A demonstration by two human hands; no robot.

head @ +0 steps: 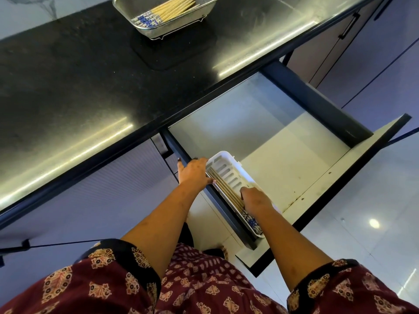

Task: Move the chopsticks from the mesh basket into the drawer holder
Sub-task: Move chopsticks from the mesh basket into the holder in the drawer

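Observation:
A steel mesh basket point(145, 28) stands on the black counter at the top and holds several bamboo chopsticks point(172, 7) with blue-patterned ends. Below it the drawer point(283, 155) is pulled open. A white slotted holder point(229, 171) lies along the drawer's left wall with a few chopsticks point(223, 186) in it. My left hand point(195, 173) grips the holder's far left rim, thumb spread on the drawer wall. My right hand point(256, 201) is inside the holder, fingers curled down on the chopsticks near their patterned ends.
The basket sits on a dark mat point(172, 53). The black counter point(79, 87) overhangs the drawer's back. Apart from the holder, the drawer shows only its pale floor. Cabinet fronts point(362, 53) with dark handles stand to the right, and a glossy tiled floor point(362, 223) lies below.

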